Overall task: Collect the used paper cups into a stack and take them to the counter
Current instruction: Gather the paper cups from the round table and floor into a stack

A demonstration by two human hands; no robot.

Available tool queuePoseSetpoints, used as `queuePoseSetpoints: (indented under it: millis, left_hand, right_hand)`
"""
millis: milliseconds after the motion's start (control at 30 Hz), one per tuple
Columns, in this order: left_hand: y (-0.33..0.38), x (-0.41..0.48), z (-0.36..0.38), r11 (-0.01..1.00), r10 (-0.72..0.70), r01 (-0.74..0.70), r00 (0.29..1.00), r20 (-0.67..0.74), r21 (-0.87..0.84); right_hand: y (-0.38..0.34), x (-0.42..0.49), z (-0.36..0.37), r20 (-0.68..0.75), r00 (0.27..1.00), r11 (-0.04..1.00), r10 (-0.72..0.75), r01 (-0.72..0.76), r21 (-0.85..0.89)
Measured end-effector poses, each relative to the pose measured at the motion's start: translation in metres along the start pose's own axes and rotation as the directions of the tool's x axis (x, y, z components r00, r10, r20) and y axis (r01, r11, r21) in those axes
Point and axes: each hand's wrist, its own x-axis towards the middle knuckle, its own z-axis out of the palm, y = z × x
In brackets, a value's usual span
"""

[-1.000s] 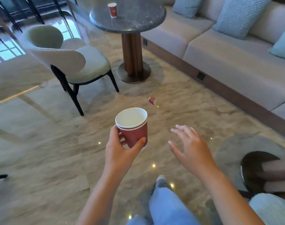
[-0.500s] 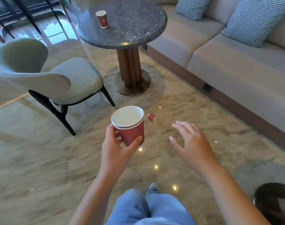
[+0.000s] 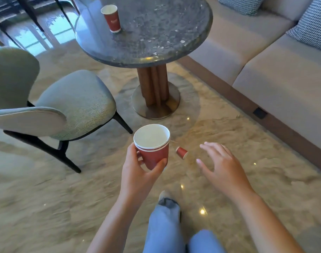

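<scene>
My left hand (image 3: pixel 137 172) grips a small stack of red paper cups (image 3: pixel 153 146) with white rims, held upright at mid-frame; two rims show, one nested in the other. A third red cup (image 3: pixel 182 152) lies on its side on the marble floor, between the stack and my right hand. My right hand (image 3: pixel 221 167) hovers open with fingers spread, just right of that fallen cup and above it. Another red cup (image 3: pixel 111 18) stands upright on the round dark stone table (image 3: pixel 156 42), near its far left edge.
A pale green chair (image 3: pixel 61 101) with black legs stands left of the table. The table's wooden pedestal (image 3: pixel 154 88) rises just beyond the fallen cup. A beige sofa (image 3: pixel 265 61) with patterned cushions (image 3: pixel 311 30) runs along the right. My jeans-clad legs (image 3: pixel 167 229) fill the bottom.
I have walked closer to the table, so table, chair and fallen cup have grown and slid down the view. My hands keep their poses, the left still holding the stack.
</scene>
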Motion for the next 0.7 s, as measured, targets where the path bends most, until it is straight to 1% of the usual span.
queuePoseSetpoints:
  millis: [133,200,333,567,700]
  left_hand:
    - [-0.04,0.062,0.024,0.999,-0.017,0.017,1.0,-0.017,0.032]
    - [-0.07,0.086,0.044,0.999,-0.014,0.015,1.0,-0.028,0.039]
    - [-0.149,0.124,0.09,0.998,-0.007,0.008,1.0,-0.03,0.054]
    - [-0.296,0.183,0.164,0.998,-0.054,0.055,0.998,-0.037,0.024]
    - [-0.37,0.213,0.196,0.999,-0.042,0.043,0.998,-0.037,0.024]
  right_hand:
    - [0.036,0.065,0.047,0.003,1.0,1.0,-0.02,0.02,0.011]
    - [0.063,0.091,0.079,0.008,1.0,0.999,-0.026,0.026,0.029]
    - [0.121,0.129,0.16,0.046,0.999,0.998,-0.022,0.019,0.059]
    - [0.23,0.175,0.306,0.153,0.988,0.998,0.012,-0.021,0.058]
    - [0.279,0.204,0.379,0.158,0.986,0.997,0.05,-0.058,0.047]
